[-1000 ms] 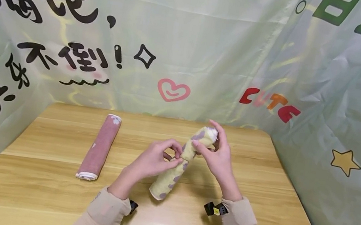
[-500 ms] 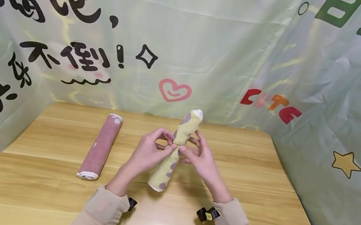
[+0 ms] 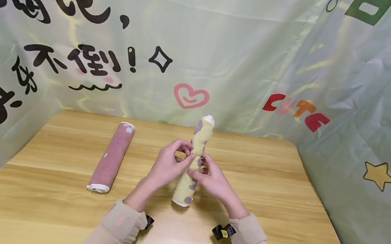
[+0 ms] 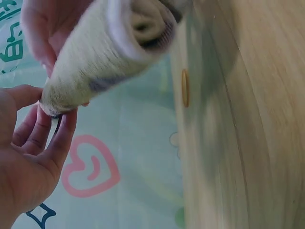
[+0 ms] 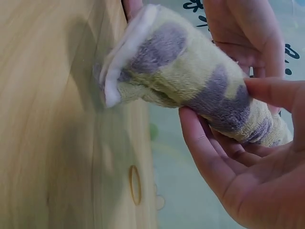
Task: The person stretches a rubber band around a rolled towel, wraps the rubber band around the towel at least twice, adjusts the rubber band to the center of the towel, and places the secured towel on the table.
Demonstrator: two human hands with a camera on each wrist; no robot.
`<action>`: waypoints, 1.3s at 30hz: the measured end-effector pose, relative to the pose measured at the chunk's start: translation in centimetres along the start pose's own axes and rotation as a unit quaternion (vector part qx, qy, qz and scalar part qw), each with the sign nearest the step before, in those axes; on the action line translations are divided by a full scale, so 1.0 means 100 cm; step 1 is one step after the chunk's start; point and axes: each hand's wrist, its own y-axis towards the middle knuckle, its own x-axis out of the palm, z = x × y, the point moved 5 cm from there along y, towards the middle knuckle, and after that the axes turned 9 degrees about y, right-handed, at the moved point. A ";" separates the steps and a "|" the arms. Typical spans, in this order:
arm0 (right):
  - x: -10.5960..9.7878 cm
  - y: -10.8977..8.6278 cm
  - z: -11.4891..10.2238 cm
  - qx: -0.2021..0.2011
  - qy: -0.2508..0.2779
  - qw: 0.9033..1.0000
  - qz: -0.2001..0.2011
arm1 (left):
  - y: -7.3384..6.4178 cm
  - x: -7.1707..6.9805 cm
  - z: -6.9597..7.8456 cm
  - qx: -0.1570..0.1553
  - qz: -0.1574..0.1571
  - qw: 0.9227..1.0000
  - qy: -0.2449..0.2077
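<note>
A rolled yellow towel (image 3: 199, 141) with purple spots and white edging is held up between both hands, pointing away from me. Around its middle a narrow crease shows. My left hand (image 3: 170, 163) pinches it at that crease with thumb and fingertips, from the left. From the right, my right hand (image 3: 215, 181) holds the half nearer me, thumb on one side and fingers beneath, as the right wrist view shows. The near end (image 4: 143, 28) shows the spiral of the roll. A thin tan loop like a rubber band (image 5: 131, 185) lies on the table, hidden in the head view.
On the left of the wooden table (image 3: 55, 210) lies a second rolled towel (image 3: 110, 158), pink with white edging. A printed fabric backdrop (image 3: 226, 59) rises along the table's back and sides. Small black cameras (image 3: 224, 231) sit at both wrists.
My right hand has moved from the yellow towel's far end down past the middle to its near half. The roll has swung leftward at its far end and now points straighter ahead.
</note>
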 end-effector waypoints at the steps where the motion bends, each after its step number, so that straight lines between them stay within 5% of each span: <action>1: -0.002 0.000 -0.001 0.001 -0.010 1.000 0.004 | 0.001 0.000 -0.001 0.000 -0.001 1.000 0.006; 5: -0.008 -0.001 -0.006 -0.003 -0.052 0.999 0.006 | 0.012 -0.007 -0.004 -0.007 -0.009 1.000 0.026; 12: -0.014 -0.006 -0.009 0.002 -0.077 0.996 -0.052 | 0.041 -0.031 -0.013 -0.045 -0.065 0.997 0.020; 18: -0.021 -0.011 -0.011 -0.009 -0.135 0.986 -0.102 | 0.055 -0.037 -0.022 0.000 -0.156 0.988 0.012; 21: -0.021 -0.012 -0.012 -0.021 -0.155 0.980 -0.126 | 0.055 -0.041 -0.026 0.004 -0.175 0.985 0.004; 27: -0.033 -0.016 -0.009 -0.021 -0.132 0.985 -0.112 | 0.049 -0.053 -0.035 -0.026 -0.138 0.990 -0.009; 33: -0.058 -0.023 -0.005 -0.021 -0.091 0.993 -0.071 | 0.044 -0.077 -0.045 -0.042 -0.035 0.998 -0.018; 36: -0.073 -0.023 -0.004 -0.024 -0.040 0.999 -0.007 | 0.042 -0.085 -0.052 -0.055 -0.003 0.998 -0.028; 39: -0.088 -0.015 -0.002 -0.021 0.036 0.996 0.078 | 0.042 -0.086 -0.059 -0.073 -0.010 0.997 -0.013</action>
